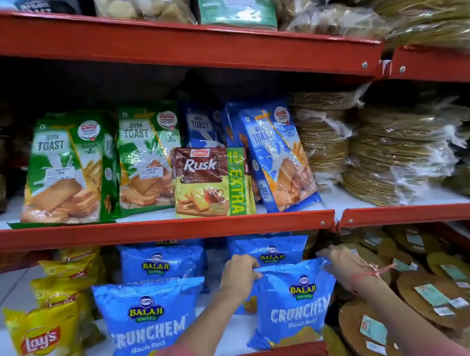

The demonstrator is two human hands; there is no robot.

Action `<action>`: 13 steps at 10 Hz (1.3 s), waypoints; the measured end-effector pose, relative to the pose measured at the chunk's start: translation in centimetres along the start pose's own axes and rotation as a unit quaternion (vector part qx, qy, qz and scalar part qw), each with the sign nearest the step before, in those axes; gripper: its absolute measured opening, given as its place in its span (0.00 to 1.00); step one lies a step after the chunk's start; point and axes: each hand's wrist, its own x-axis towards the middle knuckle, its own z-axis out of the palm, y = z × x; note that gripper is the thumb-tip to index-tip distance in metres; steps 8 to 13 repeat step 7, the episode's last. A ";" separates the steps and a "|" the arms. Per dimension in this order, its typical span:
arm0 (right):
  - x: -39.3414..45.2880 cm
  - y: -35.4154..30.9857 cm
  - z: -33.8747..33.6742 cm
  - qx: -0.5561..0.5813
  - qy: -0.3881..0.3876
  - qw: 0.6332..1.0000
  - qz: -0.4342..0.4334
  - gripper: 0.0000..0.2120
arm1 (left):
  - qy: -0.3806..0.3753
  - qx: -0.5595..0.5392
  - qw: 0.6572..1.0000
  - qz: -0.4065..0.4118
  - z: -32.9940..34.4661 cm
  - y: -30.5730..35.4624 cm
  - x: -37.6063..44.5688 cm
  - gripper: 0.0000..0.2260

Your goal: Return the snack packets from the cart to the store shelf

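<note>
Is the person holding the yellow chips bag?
No, both hands, left hand and right hand, grip the top of a blue Balaji packet; the yellow Lay's bag sits untouched.

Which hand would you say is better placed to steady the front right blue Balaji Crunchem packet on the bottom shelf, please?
Probably the left hand: it grips the blue Crunchem packet at its top left corner, while the right hand only touches the top right edge.
</note>
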 end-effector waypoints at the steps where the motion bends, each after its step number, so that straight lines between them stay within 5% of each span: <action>1: 0.6 0.3 0.1 -0.003 0.022 1.000 -0.004 0.12 | 0.004 0.002 1.000 -0.004 -0.1 -0.5 0.4 0.06; 13: 1.8 -2.8 0.7 0.045 0.044 0.998 -0.015 0.05 | 0.011 0.042 0.999 -0.001 -3.0 -3.1 -1.3 0.10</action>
